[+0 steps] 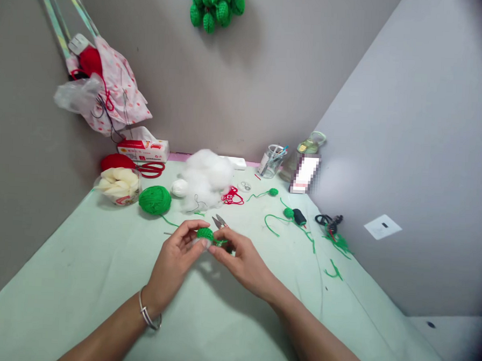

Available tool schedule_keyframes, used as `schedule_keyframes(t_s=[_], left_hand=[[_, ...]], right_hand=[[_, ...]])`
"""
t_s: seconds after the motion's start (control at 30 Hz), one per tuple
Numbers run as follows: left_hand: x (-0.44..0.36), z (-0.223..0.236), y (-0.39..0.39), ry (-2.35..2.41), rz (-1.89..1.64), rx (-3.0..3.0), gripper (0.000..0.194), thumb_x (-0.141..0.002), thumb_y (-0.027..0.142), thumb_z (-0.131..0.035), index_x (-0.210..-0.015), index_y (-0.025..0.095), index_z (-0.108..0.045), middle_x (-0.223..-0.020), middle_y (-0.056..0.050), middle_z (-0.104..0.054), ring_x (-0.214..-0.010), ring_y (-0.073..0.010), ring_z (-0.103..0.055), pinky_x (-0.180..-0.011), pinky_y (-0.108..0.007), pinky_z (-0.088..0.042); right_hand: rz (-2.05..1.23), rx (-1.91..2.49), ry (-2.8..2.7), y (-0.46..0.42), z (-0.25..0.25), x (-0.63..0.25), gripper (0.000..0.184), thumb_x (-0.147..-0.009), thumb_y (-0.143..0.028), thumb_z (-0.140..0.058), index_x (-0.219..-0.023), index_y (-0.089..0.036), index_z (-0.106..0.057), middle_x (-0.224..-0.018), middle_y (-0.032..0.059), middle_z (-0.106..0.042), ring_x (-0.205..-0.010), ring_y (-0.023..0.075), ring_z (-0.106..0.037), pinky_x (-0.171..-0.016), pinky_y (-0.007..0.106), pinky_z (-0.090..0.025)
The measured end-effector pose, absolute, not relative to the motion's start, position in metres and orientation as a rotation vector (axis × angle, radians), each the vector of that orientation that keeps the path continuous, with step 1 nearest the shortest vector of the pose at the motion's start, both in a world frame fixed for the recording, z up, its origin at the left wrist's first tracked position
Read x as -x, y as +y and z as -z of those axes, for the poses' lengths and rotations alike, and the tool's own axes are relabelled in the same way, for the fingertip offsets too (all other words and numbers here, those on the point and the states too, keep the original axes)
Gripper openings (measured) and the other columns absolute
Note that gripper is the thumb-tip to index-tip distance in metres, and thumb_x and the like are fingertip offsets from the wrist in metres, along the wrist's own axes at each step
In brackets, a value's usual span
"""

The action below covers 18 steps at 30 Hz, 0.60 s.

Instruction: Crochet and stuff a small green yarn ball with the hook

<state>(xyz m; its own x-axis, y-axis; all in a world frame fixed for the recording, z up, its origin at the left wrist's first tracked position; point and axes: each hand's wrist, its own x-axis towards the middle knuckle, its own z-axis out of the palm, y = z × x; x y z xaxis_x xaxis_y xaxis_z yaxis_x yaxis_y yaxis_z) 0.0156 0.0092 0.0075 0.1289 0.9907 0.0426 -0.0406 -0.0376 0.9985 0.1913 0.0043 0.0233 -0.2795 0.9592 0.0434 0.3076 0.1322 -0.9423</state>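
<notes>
Both hands meet, fingers pinching a green crocheted piece with white stuffing.

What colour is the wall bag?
White-pink with red dots; the bag shows best in the head view.

Open near cloth, scissors just beyond fingers, stuffing behind

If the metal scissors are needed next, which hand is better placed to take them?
Probably the right hand: the metal scissors lie just beyond its fingers, blades pointing away. The left hand is farther off and grips the small green crocheted piece.
</notes>
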Motion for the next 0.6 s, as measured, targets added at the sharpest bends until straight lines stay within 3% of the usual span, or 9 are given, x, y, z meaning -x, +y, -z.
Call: schedule_keyframes(t_s=[0.1,0.2,0.43,0.6], left_hand=[[-0.017,-0.004,0.010,1.038,-1.137,-1.241,0.030,-0.091,0.035,-0.066,-0.118,0.023,-0.060,-0.112,-0.003,-0.064,-0.097,-0.0177,-0.063,-0.091,-0.031,-0.052],[-0.018,-0.002,0.011,1.001,-1.114,-1.233,0.029,-0.093,0.037,-0.065,-0.118,0.023,-0.058,-0.107,-0.002,-0.064,-0.092,-0.0164,-0.064,-0.088,-0.030,-0.053],[-0.018,-0.006,0.011,0.906,-1.034,-1.261,0.034,-0.090,0.038,-0.070,-0.118,0.023,-0.056,-0.112,-0.003,-0.064,-0.103,-0.0179,-0.065,-0.092,-0.030,-0.052],[-0.015,-0.003,0.016,0.872,-1.059,-1.278,0.030,-0.093,0.036,-0.067,-0.117,0.022,-0.056,-0.099,-0.001,-0.066,-0.089,-0.0153,-0.065,-0.087,-0.030,-0.052]], right_hand=[[-1.099,1.256,-1.863,0.003,-0.020,-0.189,0.028,-0.097,-0.033,-0.056,-0.072,-0.019,-0.056,-0.069,-0.0024,-0.055,-0.068,0.0130,-0.048,-0.064,0.026,-0.035],[-1.103,1.264,-1.839,0.004,-0.018,-0.189,0.035,-0.099,-0.038,-0.052,-0.070,-0.019,-0.054,-0.067,-0.0030,-0.052,-0.066,0.0124,-0.046,-0.062,0.026,-0.034],[-1.122,1.336,-1.715,0.005,-0.018,-0.189,0.033,-0.093,-0.036,-0.056,-0.066,-0.019,-0.051,-0.060,-0.0053,-0.037,-0.060,0.0113,-0.033,-0.056,0.027,-0.024],[-1.257,1.192,-1.754,0.005,-0.030,-0.192,0.018,-0.092,-0.026,-0.048,-0.079,-0.019,-0.058,-0.069,-0.0032,-0.047,-0.065,0.0126,-0.041,-0.060,0.026,-0.032]])
